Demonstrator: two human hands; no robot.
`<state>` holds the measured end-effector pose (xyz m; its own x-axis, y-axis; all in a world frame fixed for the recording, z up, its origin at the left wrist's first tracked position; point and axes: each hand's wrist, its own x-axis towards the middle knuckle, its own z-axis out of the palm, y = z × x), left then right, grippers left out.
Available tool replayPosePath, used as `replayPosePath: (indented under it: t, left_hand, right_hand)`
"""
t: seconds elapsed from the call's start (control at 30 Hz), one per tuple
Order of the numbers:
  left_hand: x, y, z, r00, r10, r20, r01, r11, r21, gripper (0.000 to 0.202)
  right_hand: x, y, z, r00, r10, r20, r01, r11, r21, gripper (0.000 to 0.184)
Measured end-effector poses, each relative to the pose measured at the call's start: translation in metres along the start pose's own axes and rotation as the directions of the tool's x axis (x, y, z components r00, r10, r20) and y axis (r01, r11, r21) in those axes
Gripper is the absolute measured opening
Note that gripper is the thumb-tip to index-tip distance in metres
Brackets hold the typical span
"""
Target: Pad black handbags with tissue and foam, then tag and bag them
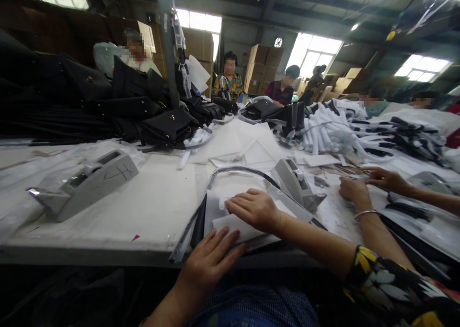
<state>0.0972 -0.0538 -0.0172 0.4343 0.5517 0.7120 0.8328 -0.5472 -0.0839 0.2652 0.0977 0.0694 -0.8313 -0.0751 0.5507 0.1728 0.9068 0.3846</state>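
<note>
A dark handbag (199,229) lies at the table's front edge, its grey panel showing and its wrapped handle (247,169) arching away from me. White sheets (235,224) cover the middle of it. My right hand (254,211) lies flat over them, fingers stretched to the left. Lower down, my left hand (212,259) rests with fingers spread on the near part of the sheet. Neither hand is closed on anything. Just beyond the bag's right side stands a grey tape dispenser (296,186).
Another tape dispenser (89,186) stands on the table (158,197) to the left. Black bags (168,126) are heaped at the back left, white-wrapped handles (323,128) at the back right. A co-worker's hands (355,193) work close on my right. Several people sit across the table.
</note>
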Motion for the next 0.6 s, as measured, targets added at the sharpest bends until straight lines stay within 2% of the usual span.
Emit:
replayPosePath:
  t: [0.1,0.3,0.43,0.6]
  left_hand:
    - [0.000,-0.001,0.002,1.000,-0.014,0.005,0.014,1.000,-0.018,0.044]
    - [0.000,-0.005,0.009,0.999,-0.031,-0.034,0.028,0.997,-0.067,0.038]
    - [0.000,-0.006,0.007,1.000,-0.013,0.014,0.014,0.996,-0.092,0.037]
    - [0.000,-0.004,0.007,0.998,-0.069,-0.011,0.067,0.990,-0.124,0.031]
  right_hand:
    - [-0.014,-0.023,-0.012,0.998,-0.019,-0.063,0.022,0.999,0.039,0.023]
    - [-0.031,-0.052,-0.026,0.996,0.065,-0.053,-0.059,0.992,0.113,0.023]
    - [-0.034,-0.063,-0.031,0.984,0.180,-0.018,-0.176,0.975,0.135,0.026]
    - [-0.037,-0.078,-0.024,0.936,0.351,-0.007,-0.344,0.922,0.176,0.022]
